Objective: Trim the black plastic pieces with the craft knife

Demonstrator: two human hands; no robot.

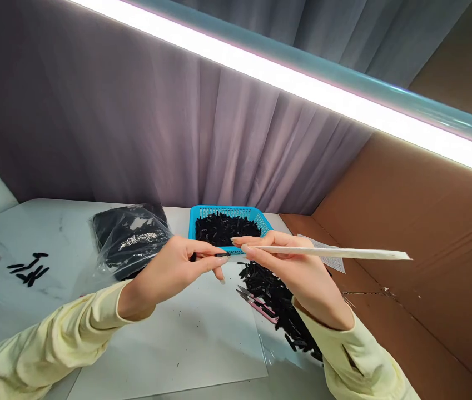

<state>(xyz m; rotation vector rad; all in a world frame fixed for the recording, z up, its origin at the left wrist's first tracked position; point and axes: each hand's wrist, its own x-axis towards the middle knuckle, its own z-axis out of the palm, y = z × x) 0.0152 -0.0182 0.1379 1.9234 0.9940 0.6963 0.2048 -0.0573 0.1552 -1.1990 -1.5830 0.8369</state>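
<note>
My left hand (pixel 177 269) pinches a small thin black piece (pixel 214 255) between thumb and fingers, raised above the white table (pixel 19 233). My right hand (pixel 294 266) holds a long pale stick (pixel 336 253) that points to the right, its near tip meeting the black piece. Both hands hover just in front of a blue basket (pixel 202 214) filled with small black pieces. Under my right hand lies a loose pile of the same black pieces (pixel 277 294) on clear plastic.
A clear plastic bag of black parts (pixel 129 239) lies at left of the basket. Several loose black pieces (pixel 29 269) are scattered at the far left. Pink-handled snips (pixel 256 303) lie by the pile. A cardboard wall (pixel 427 250) stands at right, grey curtain behind.
</note>
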